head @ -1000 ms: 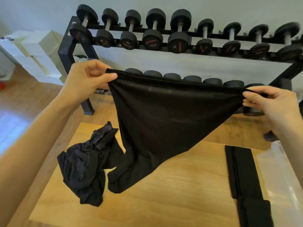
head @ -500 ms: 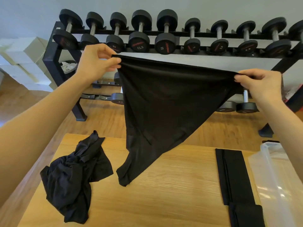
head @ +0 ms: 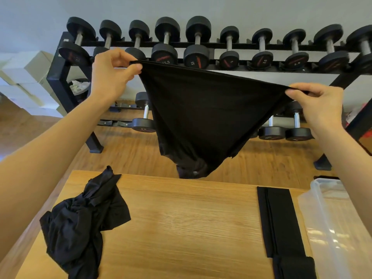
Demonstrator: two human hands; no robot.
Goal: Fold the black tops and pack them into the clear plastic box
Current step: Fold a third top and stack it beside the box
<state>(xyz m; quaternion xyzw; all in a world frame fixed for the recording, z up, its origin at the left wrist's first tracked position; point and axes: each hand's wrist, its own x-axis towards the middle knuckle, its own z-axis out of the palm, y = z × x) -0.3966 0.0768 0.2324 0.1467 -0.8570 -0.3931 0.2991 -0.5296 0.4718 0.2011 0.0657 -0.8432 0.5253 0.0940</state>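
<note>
I hold a black top [head: 203, 115] stretched in the air above the far edge of the wooden table [head: 181, 228]. My left hand [head: 112, 75] pinches its upper left corner and my right hand [head: 320, 105] pinches its upper right corner. The cloth hangs down in a triangle, its tip just above the table edge. A crumpled black top [head: 82, 224] lies on the table at the left. A folded black top [head: 278, 220] lies flat at the right, with another folded piece [head: 293, 267] below it. The clear plastic box [head: 338, 224] stands at the right edge.
A black dumbbell rack [head: 201, 55] with several dumbbells stands behind the table on the wooden floor. White cardboard boxes [head: 24, 77] are stacked at the far left against the wall.
Both hands have lifted the black top higher, so its hanging tip has come off the table and now dangles over the far edge.
</note>
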